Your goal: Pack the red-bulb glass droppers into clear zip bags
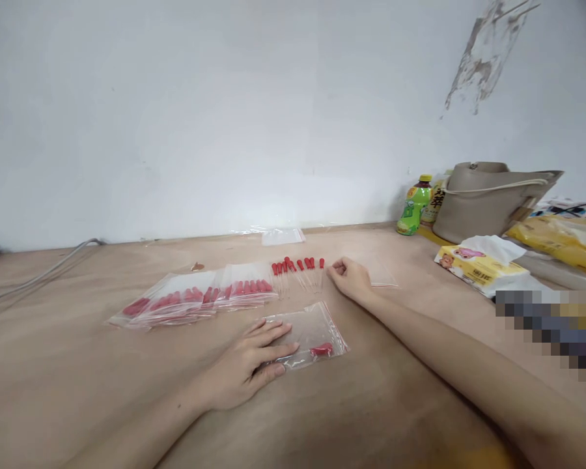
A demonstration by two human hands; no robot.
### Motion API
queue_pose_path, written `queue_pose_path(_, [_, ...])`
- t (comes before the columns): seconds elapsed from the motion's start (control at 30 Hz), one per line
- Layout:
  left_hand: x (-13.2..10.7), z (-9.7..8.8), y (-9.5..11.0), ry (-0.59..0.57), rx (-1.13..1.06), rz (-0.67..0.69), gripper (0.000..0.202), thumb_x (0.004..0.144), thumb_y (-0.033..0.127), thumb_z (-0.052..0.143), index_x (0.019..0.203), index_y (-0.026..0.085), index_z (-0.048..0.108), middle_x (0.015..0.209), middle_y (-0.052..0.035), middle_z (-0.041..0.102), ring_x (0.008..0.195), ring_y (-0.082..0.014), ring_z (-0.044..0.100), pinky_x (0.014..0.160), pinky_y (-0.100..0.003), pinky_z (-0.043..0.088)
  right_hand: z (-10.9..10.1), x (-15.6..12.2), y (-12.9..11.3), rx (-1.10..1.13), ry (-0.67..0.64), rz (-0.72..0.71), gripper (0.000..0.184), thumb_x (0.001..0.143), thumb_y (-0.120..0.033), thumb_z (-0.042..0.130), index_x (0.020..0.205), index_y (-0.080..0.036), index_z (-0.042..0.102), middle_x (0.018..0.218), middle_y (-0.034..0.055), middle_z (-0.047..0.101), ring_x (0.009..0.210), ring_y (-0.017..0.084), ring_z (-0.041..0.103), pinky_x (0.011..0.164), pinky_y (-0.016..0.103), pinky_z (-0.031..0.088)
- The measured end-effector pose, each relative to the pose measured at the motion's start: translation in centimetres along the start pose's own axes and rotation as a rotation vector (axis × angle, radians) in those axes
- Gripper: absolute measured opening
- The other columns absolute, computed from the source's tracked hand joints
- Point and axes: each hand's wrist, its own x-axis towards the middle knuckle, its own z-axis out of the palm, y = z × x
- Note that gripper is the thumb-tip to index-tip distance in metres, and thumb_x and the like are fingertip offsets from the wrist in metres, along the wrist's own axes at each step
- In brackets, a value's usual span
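Left hand (247, 365) lies flat, fingers spread, on a clear bag (312, 322) (red piece inside); right hand (349, 277) curls just beside loose red-topped droppers (291, 264), can't tell if gripping. Droppers look light, thin stems probably fragile, so hold the tops; bag likely limp, slippery, best by its edge. Filled bags (176, 298) bound the left, tissue pack (476, 268) far right, moving room nearside.

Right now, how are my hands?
Left hand: open, flat on the clear bag.
Right hand: curled beside red-topped droppers; can't tell if holding anything.
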Motion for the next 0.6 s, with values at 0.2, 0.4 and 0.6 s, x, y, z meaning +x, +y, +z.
queue_pose_path(0.2, [0.0,0.2,0.0,-0.001,0.02,-0.012,0.037,0.093,0.036,0.036,0.13,0.036,0.037,0.142,0.0025,0.027,0.13,-0.0203,0.023,0.106,-0.045,0.019,1.8,2.5,-2.2,-0.191,-0.051,0.166,0.035,0.071,-0.046,0.052,0.092,-0.018,0.057,0.091,0.0091,0.064,0.092,0.026,0.056,0.083,0.042,0.032])
queue_pose_path(0.4, [0.1,0.1,-0.1,0.004,0.028,-0.001,0.038,0.093,0.036,0.037,0.13,0.035,0.037,0.141,0.0015,0.029,0.13,-0.0205,0.024,0.105,-0.045,0.021,1.4,3.5,-2.0,-0.101,-0.205,0.208,0.026,0.071,-0.027,0.055,0.092,-0.013,0.059,0.096,0.0169,0.062,0.092,0.028,0.058,0.07,0.033,0.041])
queue_pose_path(0.6, [0.1,0.0,-0.1,0.006,0.031,0.002,0.039,0.093,0.035,0.038,0.131,0.034,0.036,0.141,0.0005,0.03,0.129,-0.0199,0.026,0.105,-0.046,0.021,-1.7,0.5,-1.7,0.129,-0.217,0.115,0.039,0.082,-0.024,0.039,0.12,-0.014,0.038,0.092,0.008,0.06,0.076,0.014,0.059,0.066,0.025,0.045])
